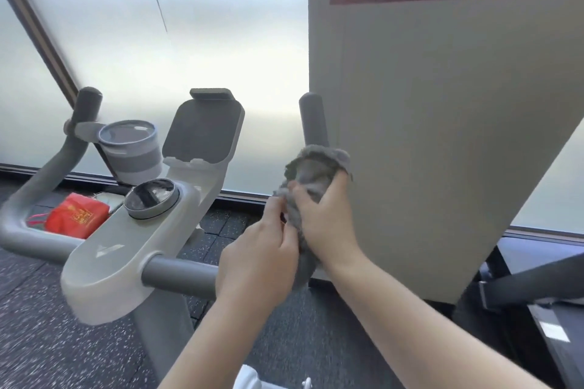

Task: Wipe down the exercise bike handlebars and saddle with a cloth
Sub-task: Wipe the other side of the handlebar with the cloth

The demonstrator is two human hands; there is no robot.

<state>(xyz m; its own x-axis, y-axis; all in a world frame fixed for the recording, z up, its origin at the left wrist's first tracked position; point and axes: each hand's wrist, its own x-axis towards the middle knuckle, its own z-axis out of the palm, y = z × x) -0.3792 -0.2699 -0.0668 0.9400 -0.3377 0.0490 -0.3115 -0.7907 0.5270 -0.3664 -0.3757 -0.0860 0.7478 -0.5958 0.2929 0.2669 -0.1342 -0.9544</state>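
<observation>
A grey cloth (311,164) is wrapped around the right arm of the bike's grey handlebar (177,271), just below its upright end (313,118). My right hand (325,218) grips the cloth around the bar. My left hand (262,249) pinches the lower edge of the same cloth, right beside the other hand. The left handlebar arm (60,155) curves up at the far left, bare. The saddle is out of view.
The white console (132,249) carries a round dial (150,199), a grey tablet holder (202,129) and a cup holder (132,148). A red packet (76,215) lies on the floor behind. A beige pillar (442,136) stands close on the right, dark equipment (531,294) beside it.
</observation>
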